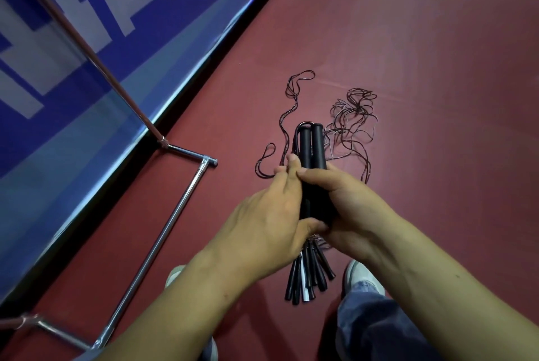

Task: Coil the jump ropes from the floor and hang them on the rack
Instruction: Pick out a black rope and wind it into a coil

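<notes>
I hold two black jump rope handles (pixel 312 147) side by side, pointing away from me, in the middle of the view. My left hand (pixel 271 214) grips them from the left and my right hand (pixel 347 203) wraps round them from the right. Thin dark rope (pixel 353 118) lies in loose tangles on the red floor beyond the handles. More black handles (pixel 309 279) lie in a bundle on the floor under my wrists. The metal rack (pixel 163 232) stands at the left, its base bars on the floor and one upright rising to the upper left.
A blue and white banner wall (pixel 87 39) runs diagonally along the left, just behind the rack. My shoes (pixel 360 276) and jeans (pixel 376 328) show at the bottom. Red floor (pixel 437 68) stretches to the right and far side.
</notes>
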